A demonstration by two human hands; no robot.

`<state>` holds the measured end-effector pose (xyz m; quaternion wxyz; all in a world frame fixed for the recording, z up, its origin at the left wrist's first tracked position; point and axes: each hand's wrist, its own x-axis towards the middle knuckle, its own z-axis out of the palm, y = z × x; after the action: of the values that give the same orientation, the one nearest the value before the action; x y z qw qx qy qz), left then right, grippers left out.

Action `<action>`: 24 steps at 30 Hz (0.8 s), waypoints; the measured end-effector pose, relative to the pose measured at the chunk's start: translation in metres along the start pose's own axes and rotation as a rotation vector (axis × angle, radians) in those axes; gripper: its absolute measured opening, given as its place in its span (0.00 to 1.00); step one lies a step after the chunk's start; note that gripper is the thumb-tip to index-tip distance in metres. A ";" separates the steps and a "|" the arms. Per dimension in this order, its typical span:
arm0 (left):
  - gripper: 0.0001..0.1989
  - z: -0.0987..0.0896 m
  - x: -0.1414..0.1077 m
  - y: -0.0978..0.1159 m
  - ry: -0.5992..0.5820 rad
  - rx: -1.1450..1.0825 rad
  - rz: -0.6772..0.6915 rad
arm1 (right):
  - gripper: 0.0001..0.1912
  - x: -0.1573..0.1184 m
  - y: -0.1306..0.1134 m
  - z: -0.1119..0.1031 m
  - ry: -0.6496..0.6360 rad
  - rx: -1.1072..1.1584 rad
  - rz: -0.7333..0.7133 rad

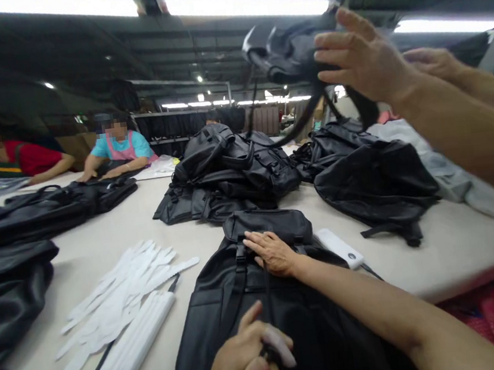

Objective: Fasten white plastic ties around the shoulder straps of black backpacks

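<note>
A black backpack (237, 294) lies on the table in front of me, its top part pointing away. My right hand (276, 254) rests on it near the upper buckle (240, 253), fingers apart and pressed flat on the fabric. Nearer to me, my left hand (253, 358) is closed over the lower part of the backpack, pinching a small dark piece that I cannot make out. One of its fingers has a whitish cover.
At the upper right, another person's hands (358, 60) hold up a black bag (284, 51). Black bags (236, 168) are piled behind. White strips (125, 296), a white power bank (140, 339) and a white device (338, 247) flank the backpack. Two people (120, 143) sit at the left.
</note>
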<state>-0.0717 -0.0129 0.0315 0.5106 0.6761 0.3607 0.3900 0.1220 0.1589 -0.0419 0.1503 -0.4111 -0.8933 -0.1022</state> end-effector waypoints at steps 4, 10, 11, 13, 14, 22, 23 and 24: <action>0.30 0.014 0.012 -0.017 0.113 -0.279 -0.226 | 0.23 0.007 0.000 0.009 -0.050 -0.049 0.137; 0.28 0.009 -0.005 -0.024 0.306 -0.374 -0.367 | 0.27 0.012 0.008 0.026 -0.133 -0.015 0.225; 0.28 0.009 -0.006 -0.024 0.314 -0.378 -0.356 | 0.27 0.013 0.008 0.026 -0.151 -0.002 0.235; 0.27 0.006 -0.005 -0.024 0.343 -0.362 -0.308 | 0.28 0.015 0.008 0.024 -0.188 0.029 0.255; 0.26 0.002 -0.003 -0.026 0.347 -0.319 -0.273 | 0.29 0.014 0.008 0.020 -0.209 0.046 0.266; 0.13 -0.040 -0.013 -0.026 0.204 0.386 -0.155 | 0.29 -0.019 -0.039 -0.068 -0.179 0.431 0.117; 0.12 -0.041 -0.016 -0.025 0.183 0.436 -0.176 | 0.29 -0.022 -0.054 -0.079 -0.148 0.512 0.017; 0.12 -0.041 -0.020 -0.024 0.162 0.487 -0.200 | 0.29 -0.024 -0.071 -0.088 -0.127 0.551 -0.082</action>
<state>-0.1194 -0.0081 0.0127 0.3383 0.7068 0.5484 0.2920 0.0990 0.0691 0.0278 0.1958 -0.3240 -0.9108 0.1645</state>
